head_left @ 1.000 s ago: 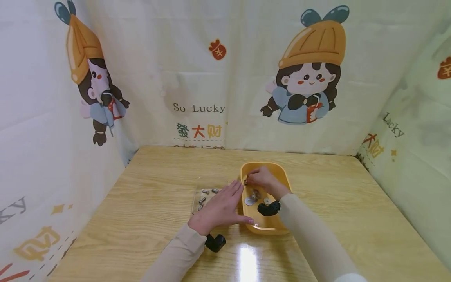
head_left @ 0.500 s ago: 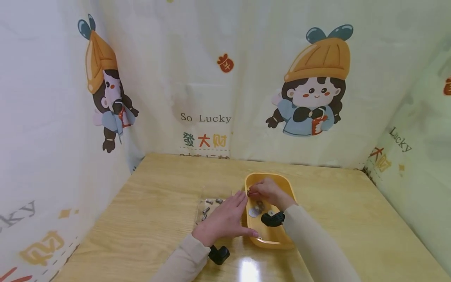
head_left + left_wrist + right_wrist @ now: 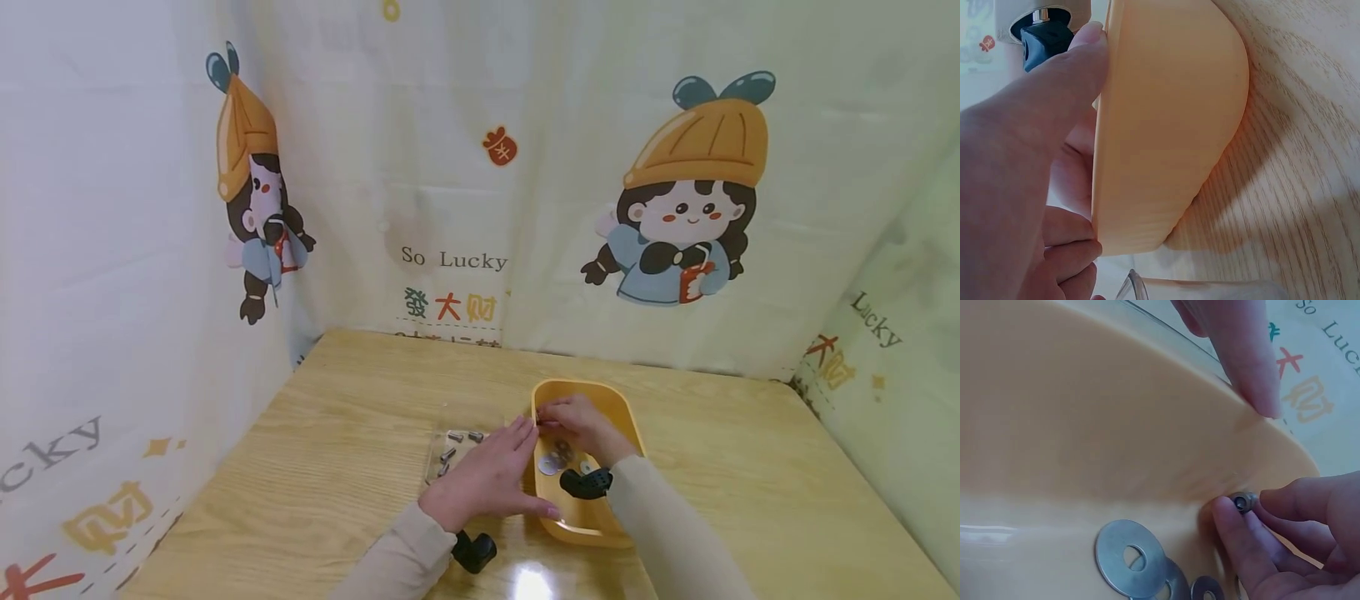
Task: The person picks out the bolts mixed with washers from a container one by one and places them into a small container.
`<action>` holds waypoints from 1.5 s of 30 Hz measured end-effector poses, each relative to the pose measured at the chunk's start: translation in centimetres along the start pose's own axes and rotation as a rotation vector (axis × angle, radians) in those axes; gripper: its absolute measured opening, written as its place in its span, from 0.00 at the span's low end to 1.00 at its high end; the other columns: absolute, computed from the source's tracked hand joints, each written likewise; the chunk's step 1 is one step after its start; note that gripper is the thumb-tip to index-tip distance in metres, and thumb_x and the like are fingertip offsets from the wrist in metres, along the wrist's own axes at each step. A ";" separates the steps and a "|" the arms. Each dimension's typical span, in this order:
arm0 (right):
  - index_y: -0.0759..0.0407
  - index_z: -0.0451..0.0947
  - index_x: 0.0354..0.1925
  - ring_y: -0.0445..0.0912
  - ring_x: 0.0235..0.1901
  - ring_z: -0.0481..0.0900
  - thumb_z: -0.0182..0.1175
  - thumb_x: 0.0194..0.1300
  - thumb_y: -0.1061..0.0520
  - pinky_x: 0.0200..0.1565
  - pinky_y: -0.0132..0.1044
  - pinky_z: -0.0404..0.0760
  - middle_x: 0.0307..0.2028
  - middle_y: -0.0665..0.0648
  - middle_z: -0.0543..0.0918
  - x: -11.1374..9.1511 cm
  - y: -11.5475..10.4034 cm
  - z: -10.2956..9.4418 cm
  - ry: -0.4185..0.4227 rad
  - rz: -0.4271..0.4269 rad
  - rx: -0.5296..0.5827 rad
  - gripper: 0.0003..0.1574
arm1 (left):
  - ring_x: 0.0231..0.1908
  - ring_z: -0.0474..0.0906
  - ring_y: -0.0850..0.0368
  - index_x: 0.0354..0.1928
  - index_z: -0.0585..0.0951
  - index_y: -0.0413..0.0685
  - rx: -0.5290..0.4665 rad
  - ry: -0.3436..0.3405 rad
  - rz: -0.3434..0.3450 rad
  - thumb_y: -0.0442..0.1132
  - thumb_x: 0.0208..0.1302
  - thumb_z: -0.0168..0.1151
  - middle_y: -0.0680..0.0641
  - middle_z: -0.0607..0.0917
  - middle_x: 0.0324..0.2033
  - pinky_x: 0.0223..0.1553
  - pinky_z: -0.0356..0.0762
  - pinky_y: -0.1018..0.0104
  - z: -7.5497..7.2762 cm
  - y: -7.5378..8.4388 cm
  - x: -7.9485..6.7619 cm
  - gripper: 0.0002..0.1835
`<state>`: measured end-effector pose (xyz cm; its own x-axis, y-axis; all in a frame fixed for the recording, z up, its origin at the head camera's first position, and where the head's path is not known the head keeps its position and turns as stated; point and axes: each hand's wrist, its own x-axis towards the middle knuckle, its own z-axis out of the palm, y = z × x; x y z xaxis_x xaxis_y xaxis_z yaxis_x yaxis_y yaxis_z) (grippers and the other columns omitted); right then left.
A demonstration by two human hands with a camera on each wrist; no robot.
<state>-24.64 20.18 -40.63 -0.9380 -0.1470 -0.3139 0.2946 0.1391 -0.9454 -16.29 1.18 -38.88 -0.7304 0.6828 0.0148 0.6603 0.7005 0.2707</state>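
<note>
My left hand (image 3: 483, 479) lies along the left side of a yellow-orange plastic tray (image 3: 592, 537), its fingers straight and touching the rim. The left wrist view shows the thumb (image 3: 1079, 62) at the rim too. Inside the tray, near its left wall, my right hand (image 3: 585, 425) pinches a small metal screw (image 3: 1243, 501) between thumb and fingers. A hollow socket shows in its end. Several flat metal washers (image 3: 1113, 556) lie on the tray floor beside that hand.
To the left of the tray a clear plastic box (image 3: 429, 467) holds several screws (image 3: 456, 437), partly covered by my left hand. A wood-grain table (image 3: 300, 475) lies beneath. Printed curtains (image 3: 562, 250) stand behind and at both sides.
The head view has shifted, so the scene sits lower and further right. My right hand stays at the tray's left wall with the screw. The left hand keeps its place on the rim.
</note>
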 end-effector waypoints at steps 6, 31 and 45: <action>0.82 0.75 0.54 0.45 0.35 0.85 0.55 0.70 0.67 0.54 0.47 0.84 0.33 0.57 0.86 0.0 0.5 0.1 0.046 -0.001 -0.002 0.19 | 0.78 0.48 0.47 0.77 0.53 0.38 0.000 -0.017 -0.007 0.77 0.57 0.53 0.39 0.54 0.77 0.76 0.55 0.53 0.1 0.1 0.0 0.60; 0.83 0.71 0.55 0.43 0.34 0.86 0.54 0.71 0.69 0.53 0.43 0.84 0.34 0.55 0.85 -0.4 -1.4 -1.0 -0.034 -0.049 0.100 0.19 | 0.79 0.44 0.48 0.77 0.51 0.38 0.010 -0.006 -0.058 0.76 0.57 0.56 0.41 0.50 0.78 0.78 0.50 0.56 -1.1 -0.6 -0.3 0.61; 0.80 0.70 0.57 0.44 0.37 0.87 0.54 0.72 0.66 0.55 0.42 0.83 0.41 0.60 0.83 -1.1 -3.4 -1.2 -0.074 -0.059 0.084 0.20 | 0.79 0.43 0.48 0.77 0.53 0.37 0.003 0.005 -0.127 0.75 0.55 0.59 0.39 0.52 0.78 0.78 0.50 0.54 -2.1 -1.8 -1.1 0.61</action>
<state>-24.85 21.00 -36.95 -0.9390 -0.2248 -0.2603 0.2567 0.0456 -0.9654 -17.06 -1.31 -37.39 -0.8089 0.5877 -0.0146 0.5632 0.7818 0.2677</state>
